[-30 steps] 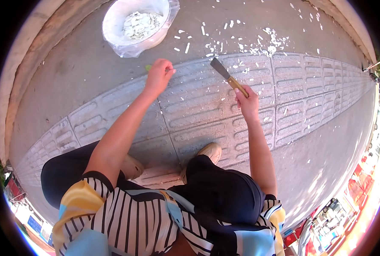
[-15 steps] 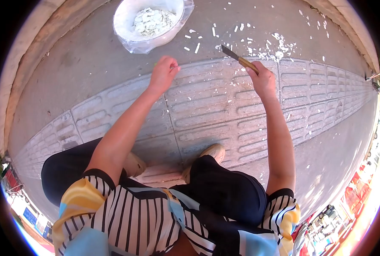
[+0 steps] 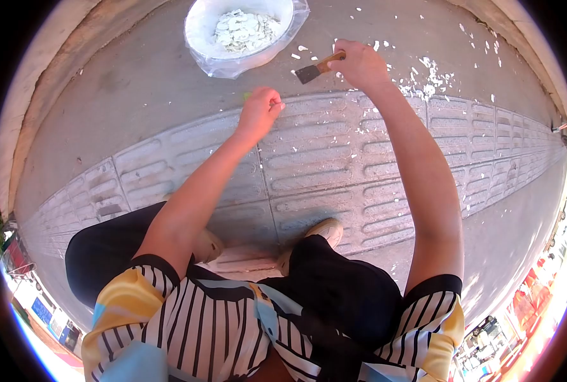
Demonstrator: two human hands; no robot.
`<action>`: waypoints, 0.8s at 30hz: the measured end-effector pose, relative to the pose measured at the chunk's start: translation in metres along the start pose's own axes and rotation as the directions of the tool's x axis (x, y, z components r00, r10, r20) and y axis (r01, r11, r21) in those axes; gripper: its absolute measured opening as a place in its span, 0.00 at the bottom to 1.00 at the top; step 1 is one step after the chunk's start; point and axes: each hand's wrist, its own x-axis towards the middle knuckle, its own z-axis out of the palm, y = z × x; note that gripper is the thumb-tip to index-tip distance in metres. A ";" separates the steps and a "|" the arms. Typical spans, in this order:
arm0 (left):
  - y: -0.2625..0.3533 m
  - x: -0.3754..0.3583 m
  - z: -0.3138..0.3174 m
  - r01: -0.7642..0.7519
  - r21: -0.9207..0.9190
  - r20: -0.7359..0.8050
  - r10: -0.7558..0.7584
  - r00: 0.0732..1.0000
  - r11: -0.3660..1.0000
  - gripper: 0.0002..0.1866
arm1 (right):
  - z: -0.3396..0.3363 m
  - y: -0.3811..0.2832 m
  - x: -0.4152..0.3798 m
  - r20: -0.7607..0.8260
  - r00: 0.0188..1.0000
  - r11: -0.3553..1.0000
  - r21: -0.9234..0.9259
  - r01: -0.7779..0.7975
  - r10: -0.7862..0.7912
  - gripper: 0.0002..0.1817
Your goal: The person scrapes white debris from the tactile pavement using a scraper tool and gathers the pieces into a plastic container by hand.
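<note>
While the scraper [image 3: 321, 66] is gripped in the right hand [image 3: 363, 65], its blade [image 3: 308, 74] points leftward, between the plastic-lined basin [image 3: 200, 35] of white chips [image 3: 245, 30] and the flakes [image 3: 429, 87] strewn on the pavement [image 3: 137, 76]. The left hand [image 3: 259, 114] is curled; whether around anything, I can't tell.

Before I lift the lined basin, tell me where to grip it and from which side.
Probably grip the basin by opposite parts of its rim, from left and right: it opens upward with a wide, rounded mouth. Pinch over the plastic liner, which drapes outside the rim, so it should stay put around the white chips.
</note>
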 end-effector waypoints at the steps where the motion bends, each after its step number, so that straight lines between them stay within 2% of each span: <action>1: 0.003 0.001 -0.004 0.025 -0.002 0.004 -0.025 1.000 1.000 0.09 | -0.012 0.005 0.008 -0.020 0.999 0.997 -0.058 -0.051 0.050 0.15; 2: 0.005 0.001 -0.006 0.048 -0.007 0.010 -0.048 0.999 0.999 0.09 | -0.025 0.010 0.013 -0.046 0.994 0.987 -0.117 -0.106 0.101 0.15; 5: -0.012 -0.003 -0.007 0.079 -0.031 -0.023 -0.080 0.997 0.996 0.09 | -0.050 0.021 0.018 0.031 0.989 0.986 0.078 -0.145 0.143 0.16; 8: -0.025 -0.005 -0.011 0.092 0.086 0.061 -0.098 0.993 0.992 0.10 | -0.027 -0.002 0.018 0.023 0.995 0.954 0.284 -0.096 0.094 0.16; 11: -0.025 -0.006 -0.007 0.064 0.060 0.043 -0.067 0.997 0.996 0.09 | 0.002 -0.020 0.030 -0.039 0.990 0.933 0.342 -0.116 0.137 0.17; 14: -0.005 -0.005 -0.010 0.020 0.008 -0.018 -0.019 1.000 1.000 0.09 | 0.002 -0.003 0.036 -0.172 0.961 0.957 0.231 -0.174 0.216 0.18; 15: -0.007 -0.004 -0.013 0.056 0.020 0.007 -0.056 0.998 0.998 0.09 | -0.009 0.008 0.037 -0.210 0.947 0.960 0.194 -0.203 0.242 0.19; 18: -0.016 -0.004 -0.015 0.119 0.028 0.045 -0.120 0.992 0.993 0.10 | -0.040 0.043 0.034 -0.099 0.957 0.951 0.180 -0.253 0.274 0.19; 21: -0.025 -0.006 -0.012 0.108 0.026 0.034 -0.109 0.993 0.994 0.09 | -0.035 0.052 0.021 0.015 0.971 0.915 0.331 -0.230 0.239 0.21; 24: -0.020 -0.004 -0.009 0.080 0.031 0.039 -0.081 0.996 0.996 0.08 | -0.006 0.059 0.009 -0.061 0.989 0.969 0.215 -0.120 0.137 0.21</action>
